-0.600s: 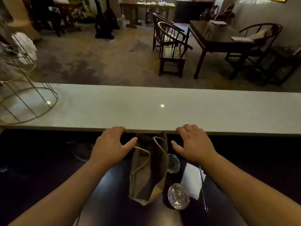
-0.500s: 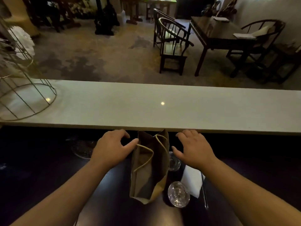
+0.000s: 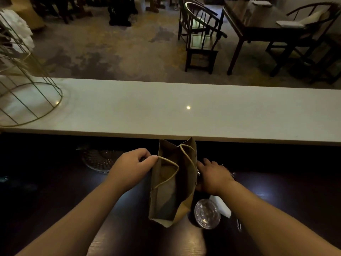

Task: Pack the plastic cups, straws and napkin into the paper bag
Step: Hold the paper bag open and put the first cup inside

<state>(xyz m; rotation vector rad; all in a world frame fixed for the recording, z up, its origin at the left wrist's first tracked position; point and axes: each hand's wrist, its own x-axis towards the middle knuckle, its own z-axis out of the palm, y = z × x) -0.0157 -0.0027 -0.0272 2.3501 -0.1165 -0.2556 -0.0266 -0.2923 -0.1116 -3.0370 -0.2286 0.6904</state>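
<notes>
A brown paper bag (image 3: 171, 196) with rope handles stands open on the dark table. My left hand (image 3: 129, 167) pinches its left rim, thumb on the edge. My right hand (image 3: 214, 176) lies palm down just right of the bag, over the far clear plastic cup, of which only a rim glint (image 3: 231, 174) shows; whether the fingers grip it is hidden. A second clear cup (image 3: 207, 213) stands nearer to me beside the bag's base. The white napkin (image 3: 221, 206) lies partly under my right forearm. A thin straw (image 3: 238, 224) pokes out beside that arm.
A long white counter ledge (image 3: 184, 117) runs across just behind the bag. A gold wire cage (image 3: 27, 100) stands on its left end. A patterned glass dish (image 3: 97, 161) sits on the dark table (image 3: 55, 191), left of my left hand. Chairs and tables stand beyond.
Both hands have dropped from the ledge's edge toward the bag. The left thumb now grips the bag's left rim; the right hand came down over the far cup, hiding it.
</notes>
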